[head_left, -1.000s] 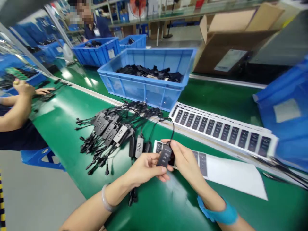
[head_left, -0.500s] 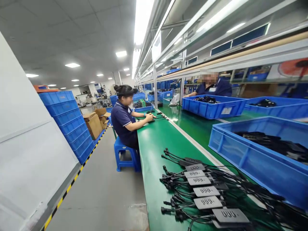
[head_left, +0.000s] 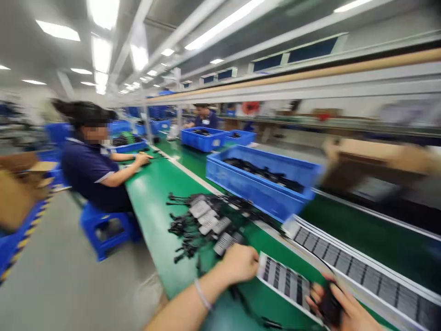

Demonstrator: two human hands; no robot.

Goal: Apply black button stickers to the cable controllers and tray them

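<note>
**Figure: the person's own hands and left forearm, head-camera view.**
Left hand and left forearm are bare, with a thin, pale, smooth bangle around the wrist. Right hand is also bare, its fingers motion-blurred; the frame's lower edge cuts it off, so nothing worn on that wrist shows.

A blurred black cable module sits clasped in the right hand, just past the far right end of a sheet of dark printed labels lying flat and angled; the left hand stays just beside that sheet's left end
</note>
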